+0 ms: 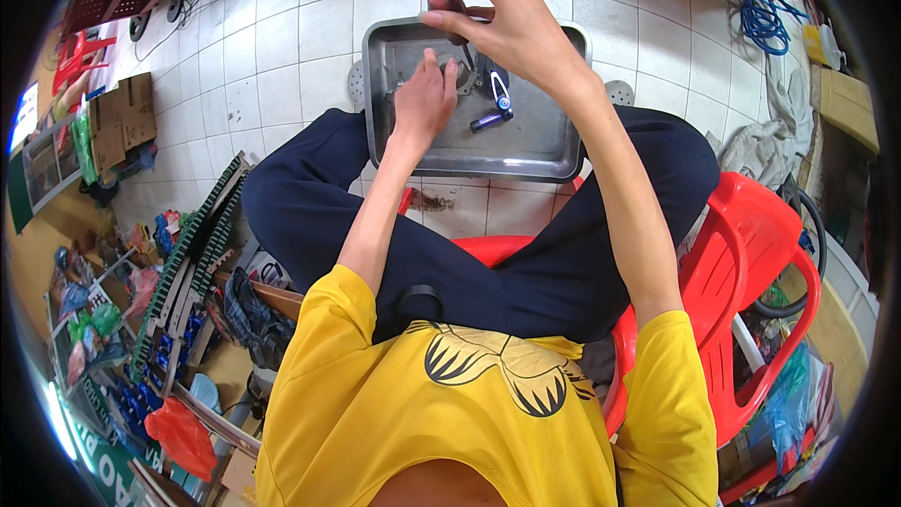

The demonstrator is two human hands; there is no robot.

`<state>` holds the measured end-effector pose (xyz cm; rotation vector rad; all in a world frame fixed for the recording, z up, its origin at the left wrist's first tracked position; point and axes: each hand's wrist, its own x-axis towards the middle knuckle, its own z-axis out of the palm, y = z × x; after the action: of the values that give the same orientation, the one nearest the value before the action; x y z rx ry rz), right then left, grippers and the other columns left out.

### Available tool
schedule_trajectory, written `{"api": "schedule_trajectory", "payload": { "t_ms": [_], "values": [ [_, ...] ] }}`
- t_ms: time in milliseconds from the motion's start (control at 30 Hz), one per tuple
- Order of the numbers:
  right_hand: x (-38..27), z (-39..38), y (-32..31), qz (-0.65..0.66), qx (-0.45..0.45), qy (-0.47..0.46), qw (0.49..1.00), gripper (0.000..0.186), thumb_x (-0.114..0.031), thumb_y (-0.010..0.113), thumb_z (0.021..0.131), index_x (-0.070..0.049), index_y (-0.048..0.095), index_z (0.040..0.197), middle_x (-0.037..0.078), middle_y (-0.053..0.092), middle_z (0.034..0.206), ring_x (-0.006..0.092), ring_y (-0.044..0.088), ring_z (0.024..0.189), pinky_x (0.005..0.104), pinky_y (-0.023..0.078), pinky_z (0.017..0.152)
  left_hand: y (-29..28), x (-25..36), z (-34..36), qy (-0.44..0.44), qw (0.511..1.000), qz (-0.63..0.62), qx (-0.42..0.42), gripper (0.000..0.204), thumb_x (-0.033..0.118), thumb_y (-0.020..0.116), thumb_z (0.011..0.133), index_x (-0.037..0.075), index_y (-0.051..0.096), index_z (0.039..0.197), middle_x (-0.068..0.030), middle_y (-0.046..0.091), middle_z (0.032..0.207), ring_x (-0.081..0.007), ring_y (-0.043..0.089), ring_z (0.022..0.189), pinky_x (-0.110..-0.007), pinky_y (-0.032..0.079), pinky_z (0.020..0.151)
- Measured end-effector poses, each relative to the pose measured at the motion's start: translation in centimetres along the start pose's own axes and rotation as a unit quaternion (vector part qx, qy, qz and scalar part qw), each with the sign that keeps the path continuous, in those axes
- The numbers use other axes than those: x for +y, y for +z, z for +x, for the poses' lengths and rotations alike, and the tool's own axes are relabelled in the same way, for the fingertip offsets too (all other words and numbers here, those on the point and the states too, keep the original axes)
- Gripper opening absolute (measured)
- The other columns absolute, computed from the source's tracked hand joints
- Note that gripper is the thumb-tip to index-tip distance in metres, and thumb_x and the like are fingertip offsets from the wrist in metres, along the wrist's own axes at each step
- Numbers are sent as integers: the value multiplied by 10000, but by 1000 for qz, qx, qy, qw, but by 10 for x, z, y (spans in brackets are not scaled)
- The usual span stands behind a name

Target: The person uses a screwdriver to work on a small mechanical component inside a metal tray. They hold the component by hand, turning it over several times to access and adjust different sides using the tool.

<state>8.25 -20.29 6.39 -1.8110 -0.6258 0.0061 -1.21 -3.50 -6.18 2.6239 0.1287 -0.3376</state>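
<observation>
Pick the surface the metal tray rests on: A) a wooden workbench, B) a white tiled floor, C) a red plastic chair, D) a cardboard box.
B: the metal tray lies flat on the white tiled floor in front of the seated person's knees, with both hands over it, while the red plastic chair stands apart to the right.

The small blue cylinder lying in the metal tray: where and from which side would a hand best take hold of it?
Probably across its middle, pinched from above. The blue cylinder lies flat on the metal tray floor, long axis running left-right and slightly tilted, so its long sides are exposed. The space on the person's near side is bare, while the left hand and right hand work on the far side, so come from the near side.
</observation>
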Motion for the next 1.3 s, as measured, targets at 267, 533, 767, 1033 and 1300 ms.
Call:
{"api": "schedule_trajectory", "payload": {
  "t_ms": [267,533,767,1033,1300],
  "values": [
    [8,-4,2,-28,-13,2,1000,263,-115,694,962,-18,635,1199,185,709,1039,346,717,959,418,568,843,-1,12,-4,27,998,43,22,574,411,383,1099,-76,461,1392,-256,678,1161,-458,714,926,-551,575,796],
    [10,-4,-1,-40,-6,34,999,228,-106,646,985,-74,638,1210,162,702,1089,348,702,982,446,556,842,-14,18,0,-18,999,22,-34,610,411,353,1111,-114,430,1412,-290,648,1277,-473,678,1060,-544,562,864],
    [9,-4,0,-58,-12,37,998,225,-170,658,991,-99,648,1203,143,698,1096,343,703,977,440,558,841,2,7,-3,33,998,28,46,536,401,396,1098,-65,449,1359,-269,681,1135,-474,713,898,-573,574,759],
    [2,-2,0,-75,-12,50,996,209,-223,645,1015,-84,661,1170,127,721,1070,329,711,997,419,564,843,-5,11,-2,9,1000,24,6,563,398,386,1107,-92,444,1378,-287,663,1219,-477,693,993,-553,577,810],
    [5,-2,3,-88,15,53,995,192,-201,600,1043,-54,648,1156,153,715,1102,356,711,1005,434,562,853,-8,10,-2,1,1000,19,-4,546,413,379,1107,-72,433,1352,-291,669,1190,-501,686,966,-576,570,786]
  ]
}}
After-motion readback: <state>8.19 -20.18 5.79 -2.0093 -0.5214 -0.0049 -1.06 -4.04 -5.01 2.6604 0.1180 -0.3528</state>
